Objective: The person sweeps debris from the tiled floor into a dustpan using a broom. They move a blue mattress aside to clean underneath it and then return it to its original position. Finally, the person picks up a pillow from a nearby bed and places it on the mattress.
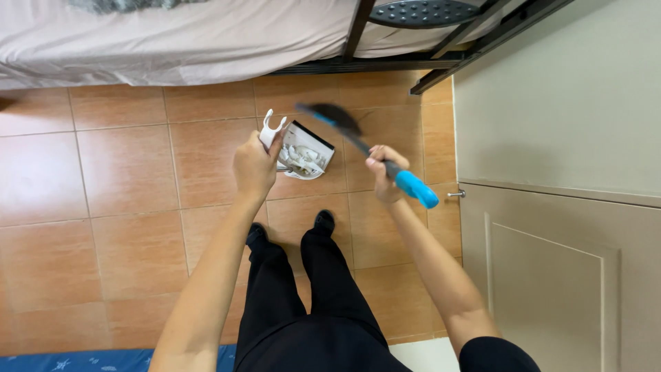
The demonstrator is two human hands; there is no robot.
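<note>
Left hand: arm extended, fist clamped on white handle of dustpan, pan at its 3 o'clock above tiled floor | Right hand: fingers wrapped tight on blue-handled brush, bristles toward 10 o'clock, over pan | Bed at 12 o'clock | Door at 4 o'clock

The floor was of glazed orange tiles, smooth with a faint shine. The dustpan looked like hard white plastic, and crumpled paper lay in it. The brush had a glossy blue plastic handle. The bed sheet was soft matt cloth, its frame dark metal.
</note>
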